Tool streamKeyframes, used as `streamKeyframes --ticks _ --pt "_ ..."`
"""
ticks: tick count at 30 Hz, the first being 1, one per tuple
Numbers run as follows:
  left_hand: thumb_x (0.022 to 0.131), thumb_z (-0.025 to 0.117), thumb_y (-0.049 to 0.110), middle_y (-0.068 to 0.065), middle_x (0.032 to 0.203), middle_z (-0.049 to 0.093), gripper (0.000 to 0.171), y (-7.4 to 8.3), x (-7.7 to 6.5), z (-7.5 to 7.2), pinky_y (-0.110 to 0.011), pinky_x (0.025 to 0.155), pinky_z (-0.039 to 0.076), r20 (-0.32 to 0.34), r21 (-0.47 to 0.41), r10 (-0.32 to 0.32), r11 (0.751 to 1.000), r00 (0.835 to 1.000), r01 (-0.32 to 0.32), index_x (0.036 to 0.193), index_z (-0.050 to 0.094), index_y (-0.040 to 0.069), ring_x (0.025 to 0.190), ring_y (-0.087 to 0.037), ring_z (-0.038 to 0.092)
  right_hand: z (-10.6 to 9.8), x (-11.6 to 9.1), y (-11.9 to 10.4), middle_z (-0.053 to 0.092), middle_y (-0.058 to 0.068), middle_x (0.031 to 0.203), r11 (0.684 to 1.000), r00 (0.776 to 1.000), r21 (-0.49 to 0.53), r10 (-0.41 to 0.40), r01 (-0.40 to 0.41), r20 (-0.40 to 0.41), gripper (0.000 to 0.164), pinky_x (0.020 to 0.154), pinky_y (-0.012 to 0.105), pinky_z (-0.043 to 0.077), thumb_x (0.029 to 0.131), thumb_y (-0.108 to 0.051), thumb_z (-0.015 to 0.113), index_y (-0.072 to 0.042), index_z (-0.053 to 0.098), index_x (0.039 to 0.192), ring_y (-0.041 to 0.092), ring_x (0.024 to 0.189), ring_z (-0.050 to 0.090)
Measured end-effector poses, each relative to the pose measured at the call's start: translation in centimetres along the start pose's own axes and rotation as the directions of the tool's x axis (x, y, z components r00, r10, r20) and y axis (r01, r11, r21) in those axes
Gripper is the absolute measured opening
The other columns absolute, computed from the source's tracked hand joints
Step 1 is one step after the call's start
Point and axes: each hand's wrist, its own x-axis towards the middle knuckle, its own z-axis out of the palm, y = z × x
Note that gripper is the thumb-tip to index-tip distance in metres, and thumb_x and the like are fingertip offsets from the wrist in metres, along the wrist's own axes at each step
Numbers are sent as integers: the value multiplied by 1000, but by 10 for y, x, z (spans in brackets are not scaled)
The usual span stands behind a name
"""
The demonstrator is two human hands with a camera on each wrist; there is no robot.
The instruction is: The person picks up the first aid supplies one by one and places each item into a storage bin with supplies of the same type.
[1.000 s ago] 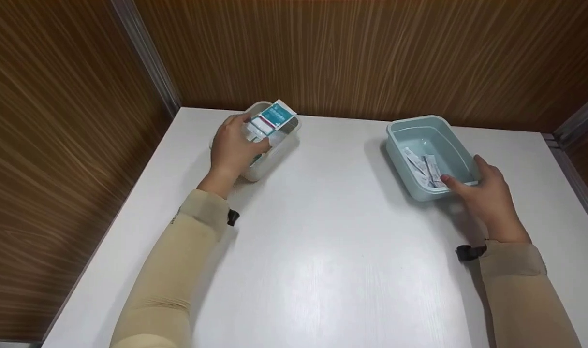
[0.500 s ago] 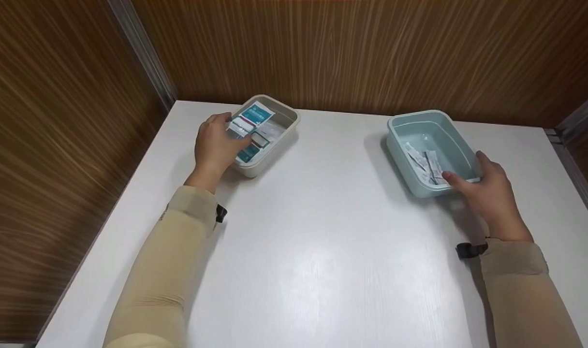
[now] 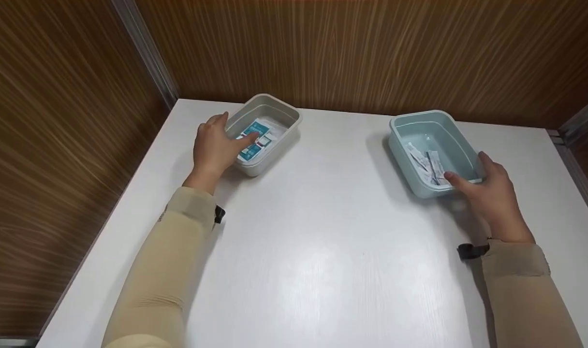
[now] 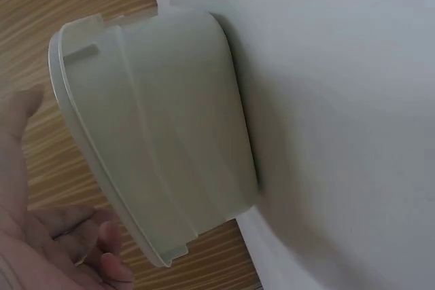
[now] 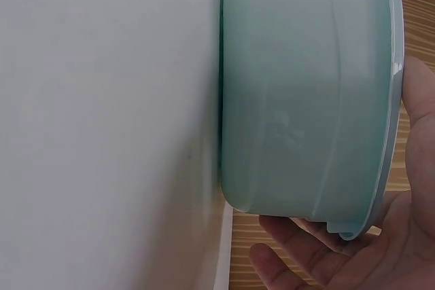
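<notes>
A beige plastic bin (image 3: 274, 157) stands at the back left with teal-and-white packets (image 3: 250, 152) lying in it. My left hand (image 3: 214, 147) hovers at its left rim, thumb over the opening and holding nothing. In the left wrist view the fingers and thumb are apart around the rim of the beige bin (image 4: 163, 127). At the right stands a light blue bin (image 3: 405, 169) with several narrow white sachets (image 3: 427, 164) inside. My right hand (image 3: 490, 193) grips its near right corner, thumb over the rim and fingers along the outside wall, partly hidden behind the bin (image 5: 299, 93) in the right wrist view.
Both bins stand on a white table (image 3: 323, 232). Wood-grain panels rise behind it (image 3: 342, 53) and along the left side (image 3: 71, 145). A metal strip (image 3: 146, 53) runs up the left corner.
A teal-and-white packet that my left hand held above the beige bin now lies inside it, let go. That hand has shifted slightly left. My right hand stays at the light blue bin.
</notes>
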Motion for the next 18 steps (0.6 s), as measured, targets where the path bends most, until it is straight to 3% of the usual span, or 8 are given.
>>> streamKeyframes --ticks 4,10,18 --pt "98 73 73 -11 174 52 102 3 -2 3 -52 130 49 -32 38 48 998 998 -47 173 45 11 149 -32 50 -1 0 -1 8 38 185 1000 1000 13 7 -7 -9 126 136 82 17 101 -74 70 -8 -1 181 64 169 19" --pt "100 69 72 -12 170 55 95 4 -11 3 -56 124 43 -52 97 152 984 987 -147 170 49 10 146 -35 50 5 5 -4 10 40 184 1000 1000 17 -21 21 0 120 137 81 18 105 -69 68 -5 0 181 64 168 21" --pt "99 61 83 -16 180 40 107 17 -26 5 -65 131 38 33 168 230 958 973 -232 178 35 15 160 -41 42 6 9 -8 6 39 184 1000 1000 15 -22 22 15 117 137 82 16 106 -74 61 -6 1 181 65 169 17"
